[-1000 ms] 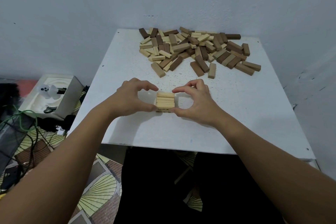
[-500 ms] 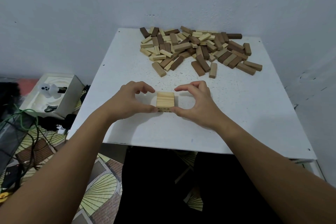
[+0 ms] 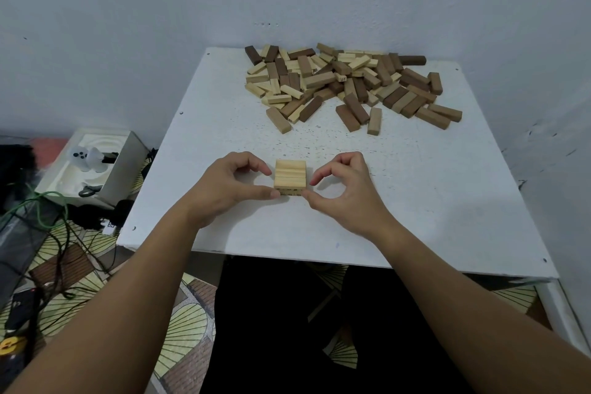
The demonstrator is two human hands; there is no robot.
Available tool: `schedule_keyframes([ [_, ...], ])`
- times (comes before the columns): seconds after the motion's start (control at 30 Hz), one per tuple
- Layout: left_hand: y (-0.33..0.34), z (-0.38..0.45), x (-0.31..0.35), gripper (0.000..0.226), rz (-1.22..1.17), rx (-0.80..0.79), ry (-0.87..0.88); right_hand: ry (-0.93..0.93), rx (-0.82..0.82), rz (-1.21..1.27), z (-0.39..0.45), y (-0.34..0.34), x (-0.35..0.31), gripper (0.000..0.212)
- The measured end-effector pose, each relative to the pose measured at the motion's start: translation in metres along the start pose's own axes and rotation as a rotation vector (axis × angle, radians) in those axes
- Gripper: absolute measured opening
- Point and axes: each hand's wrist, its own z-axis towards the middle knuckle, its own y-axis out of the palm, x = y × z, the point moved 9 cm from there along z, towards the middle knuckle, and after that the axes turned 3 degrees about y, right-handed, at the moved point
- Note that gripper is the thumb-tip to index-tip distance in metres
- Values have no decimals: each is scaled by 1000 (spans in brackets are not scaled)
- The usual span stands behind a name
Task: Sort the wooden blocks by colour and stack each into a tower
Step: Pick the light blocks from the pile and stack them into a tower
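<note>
Wooden blocks (image 3: 345,86) mostly lie unsorted, light and dark mixed in a heap at the far side of the desk (image 3: 447,201). Near the front edge stands one low stack of light blocks (image 3: 290,176), seemingly two layers, though the lower one barely shows. The left hand (image 3: 228,190) and right hand (image 3: 343,190) flank it, curled thumbs and forefingers pinching its sides to square it. No dark tower is begun; nearly all the work remains.
</note>
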Motion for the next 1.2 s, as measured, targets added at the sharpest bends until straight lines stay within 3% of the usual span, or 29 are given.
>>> schedule_keyframes([
  [0.5, -2, 0, -3, 37, 2, 30, -8, -5, -2, 19, 0, 2, -3, 18],
  [0.7, -5, 0, -5, 45, -57, -17, -51, 26, 1, 100, -1, -3, -2, 11],
  [0.83, -29, 13, -1, 10, -224, 164, -74, 68, 75, 178, 12, -16, -4, 5],
  [0.93, -41, 36, 14, 7, 7, 265, 4, 19, 107, 105, 35, -24, -14, 14],
  [1.03, -31, 70, 28, 18, 225, 199, 92, -33, 95, -15, 68, -26, -22, 28],
  [1.2, -23, 122, 21, 41, 491, 209, 114, -32, -72, -335, 119, -5, -22, 50],
])
